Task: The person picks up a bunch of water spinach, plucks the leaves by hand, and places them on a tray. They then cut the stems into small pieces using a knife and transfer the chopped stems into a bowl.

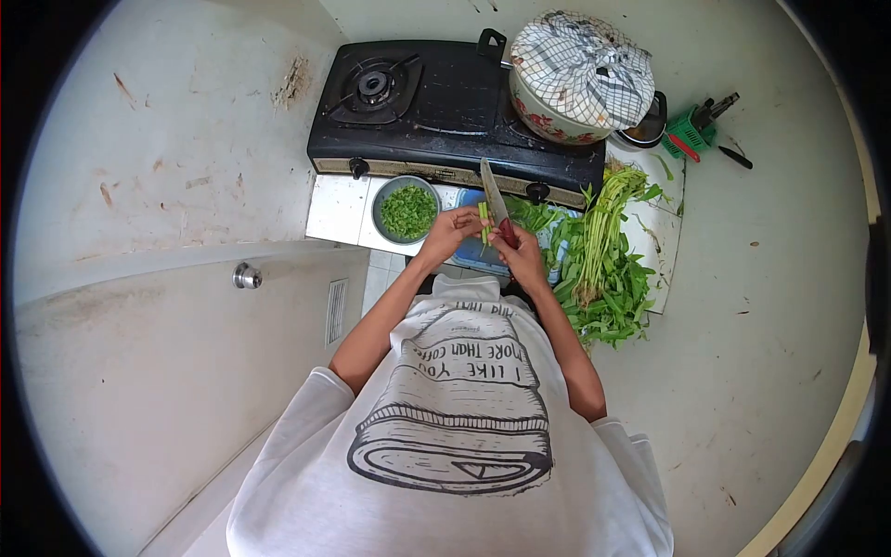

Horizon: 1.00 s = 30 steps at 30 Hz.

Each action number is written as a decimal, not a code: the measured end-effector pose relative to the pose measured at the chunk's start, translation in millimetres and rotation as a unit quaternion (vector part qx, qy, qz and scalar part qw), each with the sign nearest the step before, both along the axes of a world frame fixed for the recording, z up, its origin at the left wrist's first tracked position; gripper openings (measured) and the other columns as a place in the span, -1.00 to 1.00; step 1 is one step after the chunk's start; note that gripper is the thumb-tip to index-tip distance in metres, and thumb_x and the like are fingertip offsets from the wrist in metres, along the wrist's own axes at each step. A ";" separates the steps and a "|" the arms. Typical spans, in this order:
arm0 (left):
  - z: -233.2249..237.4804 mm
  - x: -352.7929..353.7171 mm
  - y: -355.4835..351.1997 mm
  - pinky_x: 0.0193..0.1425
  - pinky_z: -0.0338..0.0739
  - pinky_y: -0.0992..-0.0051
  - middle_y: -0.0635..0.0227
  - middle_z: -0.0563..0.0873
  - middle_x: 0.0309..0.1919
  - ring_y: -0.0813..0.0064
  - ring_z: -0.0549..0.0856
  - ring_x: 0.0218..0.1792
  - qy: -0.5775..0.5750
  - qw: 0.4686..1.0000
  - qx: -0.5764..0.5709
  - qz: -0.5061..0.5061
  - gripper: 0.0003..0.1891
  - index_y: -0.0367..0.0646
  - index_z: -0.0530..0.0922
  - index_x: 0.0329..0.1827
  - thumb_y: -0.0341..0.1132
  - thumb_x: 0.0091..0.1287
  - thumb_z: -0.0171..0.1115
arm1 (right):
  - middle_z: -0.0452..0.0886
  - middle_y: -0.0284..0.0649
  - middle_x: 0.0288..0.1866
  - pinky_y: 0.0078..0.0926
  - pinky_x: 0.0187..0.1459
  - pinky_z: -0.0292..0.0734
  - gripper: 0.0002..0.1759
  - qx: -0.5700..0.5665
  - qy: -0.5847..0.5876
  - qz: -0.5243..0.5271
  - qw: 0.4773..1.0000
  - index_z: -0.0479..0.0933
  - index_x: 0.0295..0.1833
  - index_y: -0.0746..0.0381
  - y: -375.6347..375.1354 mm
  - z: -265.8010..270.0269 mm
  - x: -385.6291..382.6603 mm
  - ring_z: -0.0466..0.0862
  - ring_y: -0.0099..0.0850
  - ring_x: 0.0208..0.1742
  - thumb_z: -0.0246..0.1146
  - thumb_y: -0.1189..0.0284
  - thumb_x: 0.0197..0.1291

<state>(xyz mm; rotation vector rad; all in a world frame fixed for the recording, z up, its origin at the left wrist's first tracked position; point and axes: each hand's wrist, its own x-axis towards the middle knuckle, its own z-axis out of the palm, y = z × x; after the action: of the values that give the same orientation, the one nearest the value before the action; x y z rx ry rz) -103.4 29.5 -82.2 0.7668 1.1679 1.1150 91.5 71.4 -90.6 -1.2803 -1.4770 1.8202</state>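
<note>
My left hand (450,232) is closed on short green stems (484,221), held upright over a blue tray (471,197). In my right hand (522,255) is a knife (494,197) with a red handle, its blade pointing up and away from me, just right of the stems. Left of my hands sits a grey bowl (378,213) of chopped greens (408,212). Cut leaves (531,213) lie on the tray's right part. Further right, a big bunch of leafy greens (603,246) with long stems lies on the white tiled counter (336,209).
Behind the counter's front strip stands a black two-burner stove (455,102). A pot (557,123) covered with a checked cloth (585,70) is on its right side. A smaller pan (642,136) and a green basket (689,132) with utensils are at the far right.
</note>
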 end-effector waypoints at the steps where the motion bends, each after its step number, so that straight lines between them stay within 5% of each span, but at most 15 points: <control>1: 2.6 0.9 -0.2 0.04 0.58 0.59 0.41 0.83 -0.15 0.67 0.73 -0.13 -0.007 1.000 -0.002 0.006 -0.80 -0.27 0.70 0.09 -0.38 0.51 0.31 | 0.61 -0.46 -0.41 -0.64 -0.45 0.38 -0.67 -0.003 -0.002 -0.005 1.000 0.71 0.03 0.29 0.4 -1.9 -0.9 0.48 -0.69 -0.50 0.48 0.26 0.35; 8: -17.1 -3.9 -5.4 -0.08 0.54 0.58 0.47 0.79 -0.25 0.71 0.66 -0.22 0.064 0.997 0.006 0.034 -0.82 -0.27 0.73 0.00 -0.35 0.51 0.34 | 0.58 -0.46 -0.47 -0.59 -0.44 0.39 -0.66 0.020 -0.030 0.012 0.999 0.73 -0.01 0.26 -3.3 -10.2 -0.2 0.48 -0.66 -0.51 0.45 0.19 0.37; 11: -32.9 -12.8 -9.2 -0.02 0.58 0.52 0.30 0.84 -0.11 0.59 0.75 -0.11 0.146 0.988 -0.038 -0.012 -0.77 -0.25 0.72 0.05 -0.29 0.50 0.33 | 0.61 -0.36 -0.49 -0.50 -0.42 0.42 -0.65 0.054 -0.074 0.010 0.996 0.72 -0.07 0.27 -4.4 -18.8 8.6 0.50 -0.59 -0.53 0.42 0.16 0.39; 14: -26.4 -12.9 -13.2 -0.06 0.62 0.36 0.14 0.81 -0.18 0.30 0.78 -0.15 0.349 0.932 -0.065 -0.071 -0.76 -0.26 0.72 0.04 -0.29 0.45 0.36 | 0.63 -0.22 -0.49 -0.39 -0.39 0.44 -0.63 0.086 -0.131 0.033 0.987 0.71 -0.07 0.30 -8.4 -37.6 25.8 0.53 -0.46 -0.51 0.40 0.16 0.39; 17: -76.4 -19.0 -20.2 -0.04 0.65 0.21 -0.01 0.72 -0.22 0.03 0.76 -0.16 0.484 0.861 0.103 -0.115 -0.82 -0.26 0.69 -0.03 -0.37 0.40 0.33 | 0.62 -0.13 -0.49 -0.30 -0.35 0.46 -0.61 0.113 -0.172 0.048 0.978 0.69 -0.09 0.33 -18.0 -61.7 36.8 0.54 -0.35 -0.50 0.41 0.16 0.37; 20: -83.3 -19.1 -18.6 0.06 0.65 0.05 -0.04 0.69 -0.12 -0.15 0.71 -0.05 0.517 0.842 0.102 -0.120 -0.79 -0.25 0.64 -0.01 -0.37 0.36 0.33 | 0.60 -0.08 -0.48 -0.26 -0.32 0.48 -0.59 0.132 -0.207 0.063 0.967 0.68 -0.11 0.35 -30.8 -53.4 44.2 0.55 -0.29 -0.48 0.42 0.14 0.35; 23: -101.1 -16.9 -15.6 0.10 0.65 0.04 0.00 0.65 0.04 -0.11 0.69 0.01 0.551 0.809 0.141 -0.148 -0.65 -0.21 0.57 0.19 -0.32 0.38 0.34 | 0.63 0.04 -0.44 -0.18 -0.26 0.52 -0.58 0.142 -0.222 0.077 0.962 0.67 -0.11 0.36 -39.4 -61.9 49.1 0.60 -0.14 -0.44 0.42 0.14 0.34; 30: -86.1 -3.6 -23.6 0.17 0.63 0.09 0.02 0.59 0.09 -0.04 0.62 0.13 0.584 0.789 0.140 -0.129 -0.60 -0.28 0.53 0.16 -0.28 0.34 0.39 | 0.67 0.10 -0.37 -0.16 -0.19 0.56 -0.61 0.141 -0.259 0.093 0.951 0.67 -0.08 0.35 -44.9 -64.5 53.9 0.70 -0.04 -0.34 0.41 0.18 0.34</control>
<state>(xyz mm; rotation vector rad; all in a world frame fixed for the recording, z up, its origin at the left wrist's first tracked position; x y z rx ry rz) -106.9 5.9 -168.4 1.9475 1.8222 0.4967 145.4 26.6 -155.1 -1.5846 -2.1103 1.3586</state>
